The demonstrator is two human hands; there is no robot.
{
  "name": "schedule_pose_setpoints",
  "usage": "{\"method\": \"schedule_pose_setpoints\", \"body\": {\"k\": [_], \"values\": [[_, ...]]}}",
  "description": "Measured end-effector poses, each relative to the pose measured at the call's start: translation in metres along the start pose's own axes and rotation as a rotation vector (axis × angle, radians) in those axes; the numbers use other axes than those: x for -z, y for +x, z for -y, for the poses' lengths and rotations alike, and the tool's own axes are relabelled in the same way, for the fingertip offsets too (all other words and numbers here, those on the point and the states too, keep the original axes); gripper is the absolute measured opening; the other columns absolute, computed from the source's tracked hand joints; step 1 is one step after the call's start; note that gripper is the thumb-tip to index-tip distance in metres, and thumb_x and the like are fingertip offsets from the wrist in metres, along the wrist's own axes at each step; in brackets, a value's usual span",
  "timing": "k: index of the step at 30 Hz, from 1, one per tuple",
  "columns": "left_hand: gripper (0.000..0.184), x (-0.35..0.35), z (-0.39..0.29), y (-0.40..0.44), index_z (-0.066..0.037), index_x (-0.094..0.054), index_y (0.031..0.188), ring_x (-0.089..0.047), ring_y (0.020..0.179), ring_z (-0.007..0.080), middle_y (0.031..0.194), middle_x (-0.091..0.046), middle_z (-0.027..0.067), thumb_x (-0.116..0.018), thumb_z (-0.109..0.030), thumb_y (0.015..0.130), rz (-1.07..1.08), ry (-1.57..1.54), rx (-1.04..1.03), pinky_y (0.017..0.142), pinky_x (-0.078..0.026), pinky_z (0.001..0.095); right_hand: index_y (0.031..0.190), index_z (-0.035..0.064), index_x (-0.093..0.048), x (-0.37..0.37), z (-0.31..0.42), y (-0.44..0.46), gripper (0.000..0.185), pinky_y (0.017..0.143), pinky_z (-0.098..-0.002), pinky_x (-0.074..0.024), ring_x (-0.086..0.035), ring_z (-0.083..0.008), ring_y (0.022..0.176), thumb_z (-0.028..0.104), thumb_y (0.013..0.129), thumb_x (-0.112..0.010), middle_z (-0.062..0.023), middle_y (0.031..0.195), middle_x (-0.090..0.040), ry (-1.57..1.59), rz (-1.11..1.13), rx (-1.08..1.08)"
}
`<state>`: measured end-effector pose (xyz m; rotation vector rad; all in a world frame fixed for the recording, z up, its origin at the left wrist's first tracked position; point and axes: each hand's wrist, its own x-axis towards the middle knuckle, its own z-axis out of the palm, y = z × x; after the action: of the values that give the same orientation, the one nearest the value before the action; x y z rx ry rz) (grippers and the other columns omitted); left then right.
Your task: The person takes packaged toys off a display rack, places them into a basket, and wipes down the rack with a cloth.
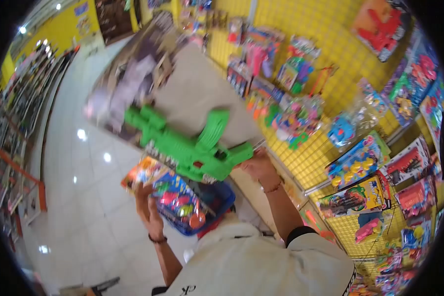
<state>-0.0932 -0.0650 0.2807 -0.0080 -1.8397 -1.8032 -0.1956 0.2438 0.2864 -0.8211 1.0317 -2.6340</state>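
A bright green toy gun [185, 150] is held up in front of me, its curved magazine pointing away from my body. My right hand [258, 166] is closed around the end of the gun at its right. Below the gun, my left hand [150, 214] has its fingers apart and holds nothing. It is beside a packaged toy set [175, 195] with colourful plastic pieces. The pack lies over a blue basket [225, 198] close to my body. Part of the basket is hidden by the pack and the gun.
A beige shelf top [192, 79] runs ahead, with blurred packages [133, 79] at its far left. On the right, a yellow mesh wall [301, 64] carries many hanging toy packs. Stocked racks [19, 113] stand left across a white tiled floor [84, 172].
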Motion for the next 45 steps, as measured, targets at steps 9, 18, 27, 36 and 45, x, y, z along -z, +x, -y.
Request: {"method": "schedule_pose_setpoints", "body": {"k": [9,18,27,36,45], "values": [[0.031,0.071,0.05,-0.053,-0.004,-0.052,0.099,-0.049,0.08,0.0096,0.091,-0.053,0.0027,-0.056,-0.034,0.09,-0.305,-0.22,0.401,0.065,-0.042,0.0257,0.133,0.0103,-0.037,0.031,-0.153,-0.1,0.06,0.082,-0.0432,-0.0544,-0.061,-0.0271,0.101,-0.01,0.08,-0.054,-0.0129,0.117,-0.057,0.318,-0.108,-0.685],[0.03,0.097,0.047,-0.105,-0.009,-0.046,0.076,-0.034,0.06,0.0043,0.068,-0.042,-0.0055,-0.061,-0.032,0.088,-0.25,0.257,0.553,0.051,-0.026,0.0224,0.115,0.0061,-0.048,0.119,-0.203,-0.104,0.034,0.083,-0.0415,-0.0509,-0.059,-0.0276,0.1,0.009,0.082,-0.056,-0.0126,0.118,-0.054,-0.229,-0.504,-1.078],[0.035,0.044,0.013,-0.096,0.005,-0.055,0.106,-0.051,0.089,0.0122,0.101,-0.059,0.0058,-0.062,-0.025,0.088,-0.283,0.217,0.5,0.076,-0.042,0.0246,0.124,0.0195,-0.053,0.189,-0.275,-0.013,0.043,0.091,-0.0483,-0.0383,-0.045,-0.025,0.11,0.011,0.082,-0.057,-0.0081,0.117,-0.054,-0.376,-0.75,-1.026],[0.033,-0.037,0.013,-0.113,0.004,-0.052,0.115,-0.053,0.087,0.013,0.106,-0.059,0.0069,-0.055,-0.018,0.091,-0.302,0.289,0.585,0.074,-0.045,0.0267,0.111,0.0173,-0.065,0.262,-0.367,-0.011,0.028,0.097,-0.0415,-0.0351,-0.045,-0.0264,0.118,0.015,0.086,-0.054,-0.0105,0.132,-0.047,-0.458,-0.696,-1.004],[0.026,-0.082,0.059,-0.105,0.005,-0.055,0.106,-0.057,0.077,0.0124,0.096,-0.062,0.0082,-0.052,-0.018,0.093,-0.032,0.481,0.656,0.065,-0.05,0.0261,0.097,0.0077,-0.07,0.228,-0.27,0.007,0.02,0.081,-0.0304,-0.0471,-0.063,-0.0238,0.089,0.015,0.082,-0.059,-0.0136,0.092,-0.067,-1.109,-0.516,-0.543]]}}
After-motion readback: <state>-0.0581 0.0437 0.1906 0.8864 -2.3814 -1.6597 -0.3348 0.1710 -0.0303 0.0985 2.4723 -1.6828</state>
